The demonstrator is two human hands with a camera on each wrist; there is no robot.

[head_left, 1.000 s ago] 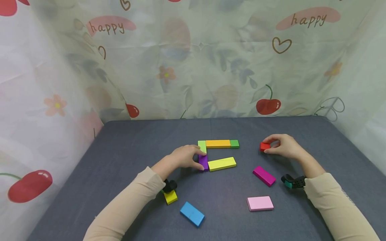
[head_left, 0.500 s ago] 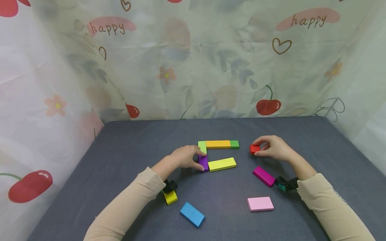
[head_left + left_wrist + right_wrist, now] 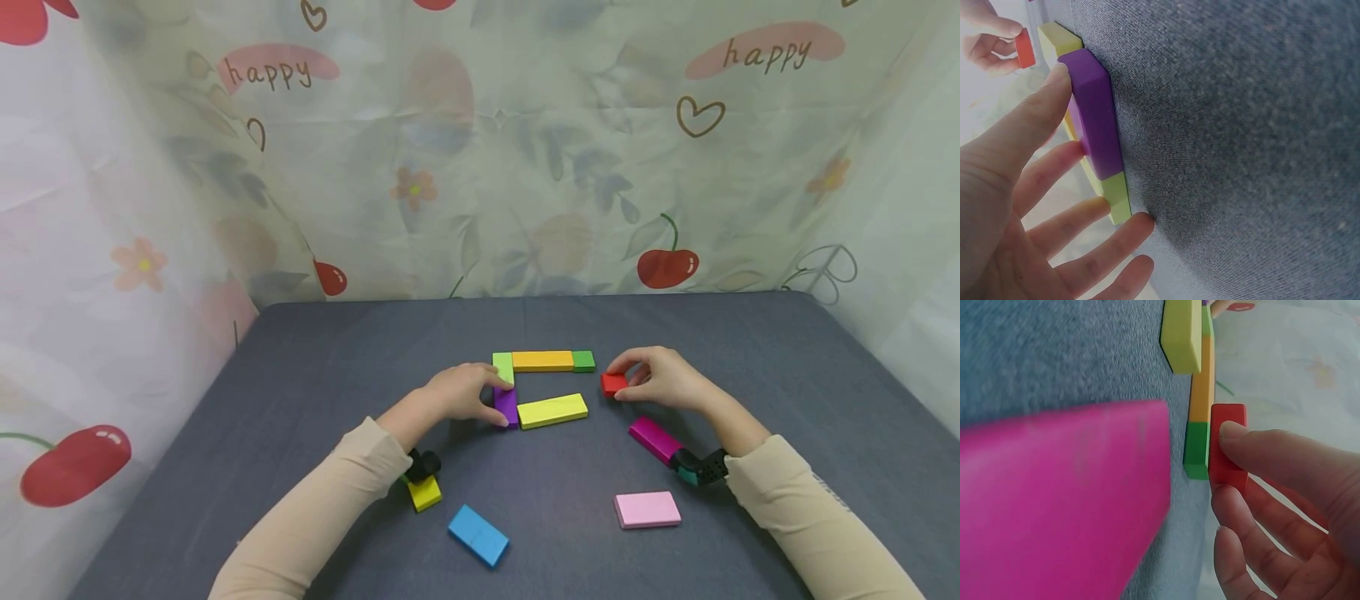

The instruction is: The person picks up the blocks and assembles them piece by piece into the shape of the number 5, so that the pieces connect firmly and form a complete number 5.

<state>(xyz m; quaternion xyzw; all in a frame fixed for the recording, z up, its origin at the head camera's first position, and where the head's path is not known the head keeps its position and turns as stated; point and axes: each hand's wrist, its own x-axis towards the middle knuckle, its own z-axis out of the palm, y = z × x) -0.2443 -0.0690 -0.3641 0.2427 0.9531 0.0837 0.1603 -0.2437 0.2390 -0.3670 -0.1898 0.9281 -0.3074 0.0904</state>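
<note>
My left hand (image 3: 468, 392) rests on a purple block (image 3: 1097, 115), thumb near one end and index fingertip farther along. Its middle fingertip touches the light green block (image 3: 1116, 199) adjoining it, the other fingers spread. My right hand (image 3: 663, 377) pinches a small red block (image 3: 1229, 450) between thumb and fingers. In the head view, that block is right of and nearer than the dark green block (image 3: 582, 361), which ends a far row with an orange block (image 3: 542, 361). A long yellow block (image 3: 552, 411) slants away from the purple one's near end.
A magenta block (image 3: 654, 439) lies under the right wrist's strap and camera. Nearer me are a pink block (image 3: 647, 510), a blue block (image 3: 478, 535) and another yellow block (image 3: 425, 493), partly hidden by the left wrist. Patterned cloth (image 3: 495, 167) hangs behind the grey table (image 3: 360, 333).
My right hand has carried the red block leftward and a little nearer to me, toward the row of blocks. The left hand has kept its place on the purple block.
</note>
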